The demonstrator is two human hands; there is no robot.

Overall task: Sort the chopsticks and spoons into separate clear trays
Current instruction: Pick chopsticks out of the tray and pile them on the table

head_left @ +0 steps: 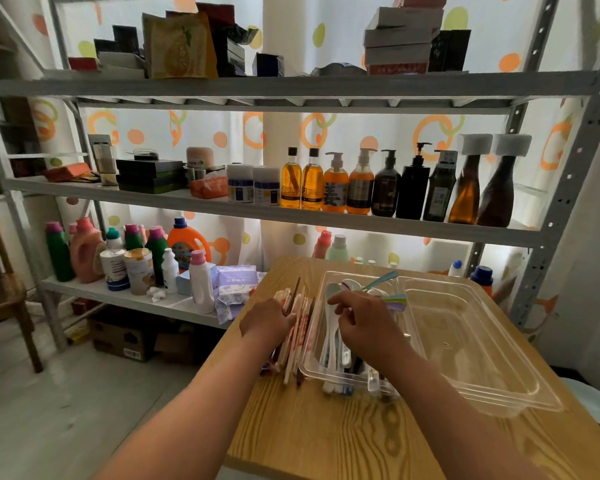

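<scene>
Two clear plastic trays stand side by side on a wooden table (326,427). The left tray (317,374) holds several spoons (333,327), white and pastel ones. The right tray (482,341) has nothing in it. A bundle of wrapped chopsticks (300,336) lies on the table just left of the left tray. My left hand (265,320) rests on the bundle, its fingers curled around some chopsticks. My right hand (362,318) is over the left tray, its fingers pinching a white spoon by the handle.
A metal shelf rack (291,211) stands right behind the table, with bottles, boxes and detergent jugs on it. Purple packets (236,289) lie on the lowest shelf near the table's far-left corner. A wooden chair (4,299) is at the left.
</scene>
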